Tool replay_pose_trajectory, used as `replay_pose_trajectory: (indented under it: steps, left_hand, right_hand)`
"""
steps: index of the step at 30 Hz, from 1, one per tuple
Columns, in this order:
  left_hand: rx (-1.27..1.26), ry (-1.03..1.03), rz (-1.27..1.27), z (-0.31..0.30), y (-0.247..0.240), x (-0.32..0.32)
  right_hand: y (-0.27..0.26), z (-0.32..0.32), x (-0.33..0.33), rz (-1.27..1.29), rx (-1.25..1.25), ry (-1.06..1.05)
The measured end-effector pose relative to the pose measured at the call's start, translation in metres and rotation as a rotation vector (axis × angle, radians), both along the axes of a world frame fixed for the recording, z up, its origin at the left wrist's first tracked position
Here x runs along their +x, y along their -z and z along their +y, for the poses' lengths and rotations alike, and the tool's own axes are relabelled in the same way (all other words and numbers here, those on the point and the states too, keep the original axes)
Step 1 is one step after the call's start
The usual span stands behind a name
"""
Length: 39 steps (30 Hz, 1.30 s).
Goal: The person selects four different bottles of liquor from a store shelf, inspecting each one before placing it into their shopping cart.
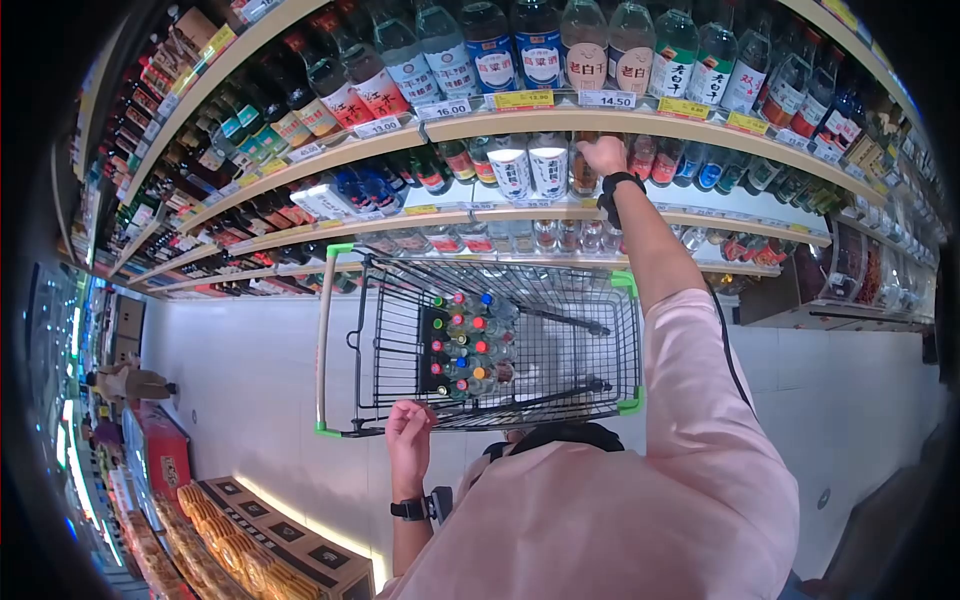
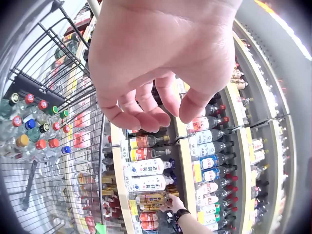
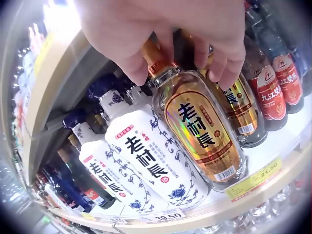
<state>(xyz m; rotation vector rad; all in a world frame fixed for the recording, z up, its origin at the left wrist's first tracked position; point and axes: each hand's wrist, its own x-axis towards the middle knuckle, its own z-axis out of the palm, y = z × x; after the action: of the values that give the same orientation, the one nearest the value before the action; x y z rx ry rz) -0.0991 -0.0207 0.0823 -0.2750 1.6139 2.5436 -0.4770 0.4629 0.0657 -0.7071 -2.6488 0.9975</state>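
While our right hand (image 3: 165, 29) pinches the neck of the golden bottle (image 3: 200, 131), not yet lifted from the shelf (image 3: 287, 146) at 1 o'clock of the cart (image 1: 324, 340), we judge the picking barely begun, and whether our left hand (image 1: 410, 430) at its 7 o'clock rim grips, we cannot tell.

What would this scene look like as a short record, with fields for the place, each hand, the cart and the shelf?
Place: shop aisle, facing a stocked shelf
Right hand: grips the neck of a gold-label bottle that stands on the shelf
Left hand: at the near rim of the cart, fingers curled; grip unclear
Cart load: pack of bottles with coloured caps
Beside the gripped bottle: white bottle with blue flowers, price tag reading 39.50 below it
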Motion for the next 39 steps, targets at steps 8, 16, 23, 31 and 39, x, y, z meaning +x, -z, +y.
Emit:
replay_pose_trajectory:
  steps: [8,16,23,31,39]
  left_hand:
    - [-0.009,-0.073,0.018,0.008,-0.003,0.008]
    - [-0.014,0.005,0.018,0.012,0.003,0.003]
    - [-0.036,0.049,-0.008,0.017,-0.001,-0.006]
    - [-0.052,0.166,-0.006,0.015,0.004,-0.026]
    - [-0.085,0.320,0.033,0.014,0.003,-0.066]
  right_hand:
    - [0.010,0.003,-0.007,0.001,0.023,-0.003]
    - [0.008,0.005,0.028,0.204,-0.174,-0.004]
    - [0.040,0.015,0.049,0.504,-0.262,-0.078]
    - [0.012,0.015,0.105,0.754,-0.393,-0.106]
    - [-0.066,0.000,0.170,0.697,-0.539,-0.139]
